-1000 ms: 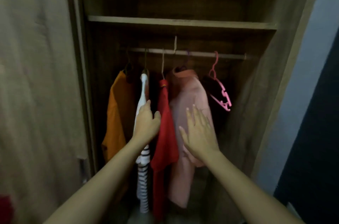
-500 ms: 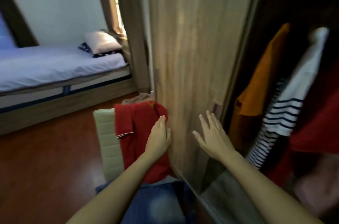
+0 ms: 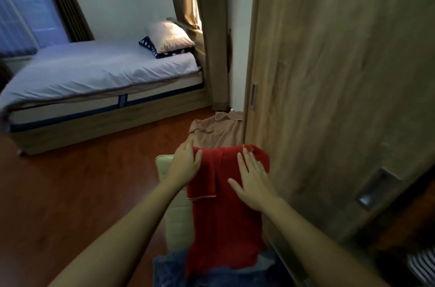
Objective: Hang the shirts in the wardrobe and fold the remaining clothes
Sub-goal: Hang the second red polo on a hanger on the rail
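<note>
A red shirt lies draped over a pale cushioned seat beside the wardrobe door. My left hand rests on the shirt's upper left edge with fingers spread. My right hand lies flat on the red cloth, fingers apart, gripping nothing. A tan garment lies behind the red shirt. Blue denim shows under the shirt's lower end. At the bottom right corner a striped shirt hangs inside the wardrobe, mostly cut off.
A bed with a grey sheet and pillows stands at the left. Brown curtains hang beside the wardrobe. Red-brown wooden floor spreads between the bed and the seat.
My view has swung left from the wardrobe's hanging clothes to the pile on the seat. Both hands left the hanging shirts and now rest on the red shirt.
</note>
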